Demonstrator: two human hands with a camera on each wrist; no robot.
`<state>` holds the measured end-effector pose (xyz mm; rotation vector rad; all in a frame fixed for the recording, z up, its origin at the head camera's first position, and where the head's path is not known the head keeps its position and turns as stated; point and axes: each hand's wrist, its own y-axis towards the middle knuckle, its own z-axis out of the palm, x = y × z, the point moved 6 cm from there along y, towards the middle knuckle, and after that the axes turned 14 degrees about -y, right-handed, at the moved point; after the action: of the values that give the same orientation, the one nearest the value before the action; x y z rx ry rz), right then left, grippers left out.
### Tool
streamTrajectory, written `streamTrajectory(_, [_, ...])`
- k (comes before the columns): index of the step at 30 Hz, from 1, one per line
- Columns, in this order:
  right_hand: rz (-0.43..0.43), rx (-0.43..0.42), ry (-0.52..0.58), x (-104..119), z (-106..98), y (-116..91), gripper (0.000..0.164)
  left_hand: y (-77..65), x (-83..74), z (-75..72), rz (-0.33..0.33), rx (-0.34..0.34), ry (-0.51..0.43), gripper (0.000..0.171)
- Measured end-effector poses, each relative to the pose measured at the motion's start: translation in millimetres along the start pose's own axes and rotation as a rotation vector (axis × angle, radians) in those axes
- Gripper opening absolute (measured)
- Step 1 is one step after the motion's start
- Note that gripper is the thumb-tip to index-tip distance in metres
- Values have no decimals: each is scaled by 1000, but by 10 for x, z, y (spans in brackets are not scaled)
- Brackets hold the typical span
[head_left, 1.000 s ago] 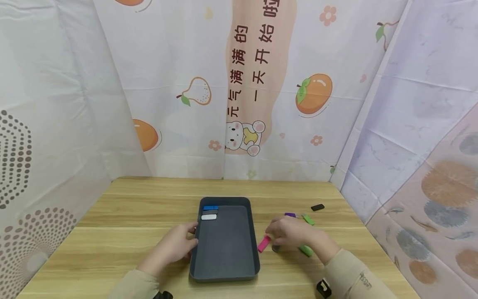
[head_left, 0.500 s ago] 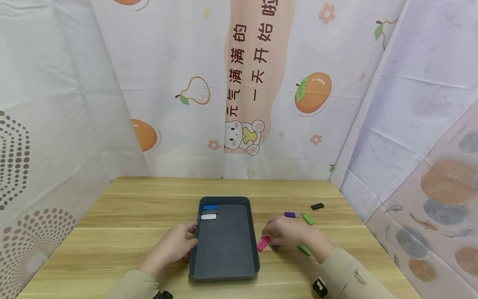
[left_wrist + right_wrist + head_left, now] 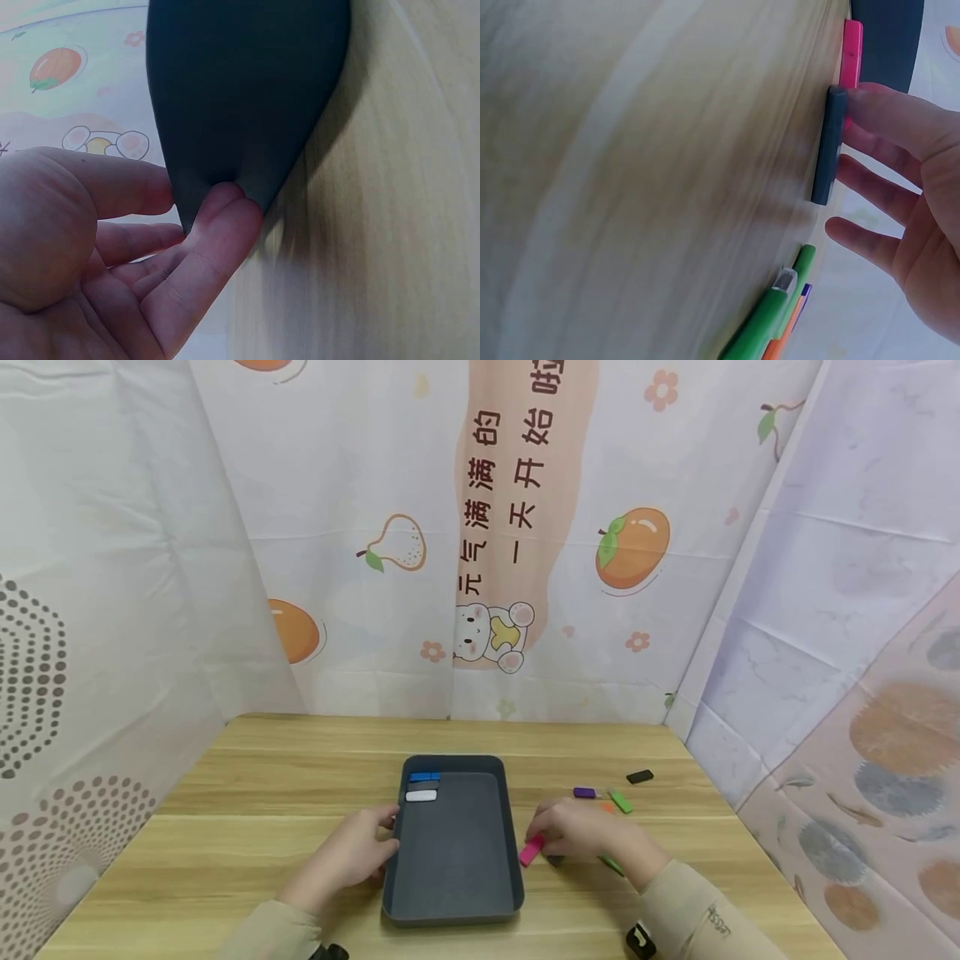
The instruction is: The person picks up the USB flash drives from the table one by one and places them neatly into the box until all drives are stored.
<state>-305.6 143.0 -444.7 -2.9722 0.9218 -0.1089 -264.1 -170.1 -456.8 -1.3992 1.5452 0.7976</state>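
My left hand (image 3: 363, 847) holds the left wall of the dark grey tray (image 3: 457, 906), thumb at the rim and fingertips (image 3: 238, 217) against the outer side. Over the table to the tray's right, my right hand (image 3: 573, 828) pinches a pink USB stick (image 3: 531, 851) near one end; thumb and forefinger lie on either side of it. A dark grey USB stick (image 3: 826, 150) lies right beside it, close to the thumb. Inside the tray's far left corner sit a blue USB stick (image 3: 424, 777), a grey one (image 3: 423, 786) and a white one (image 3: 422, 796) in a row.
Beyond the right hand lie a purple USB stick (image 3: 585, 793), a green one (image 3: 620, 802), a partly hidden orange one (image 3: 607, 807) and a black one (image 3: 640, 777). Another green stick (image 3: 612, 866) lies under the right wrist. Printed curtains (image 3: 360, 635) enclose the table.
My right hand has shifted slightly left, uncovering the purple stick. The pink stick has hardly moved. My left hand and the tray stay put.
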Motion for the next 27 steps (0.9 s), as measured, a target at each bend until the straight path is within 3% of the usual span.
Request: streamTrajectory(27, [-8,-26,-5,-19,34,17,17,17,14,6,-1,22,-28,55])
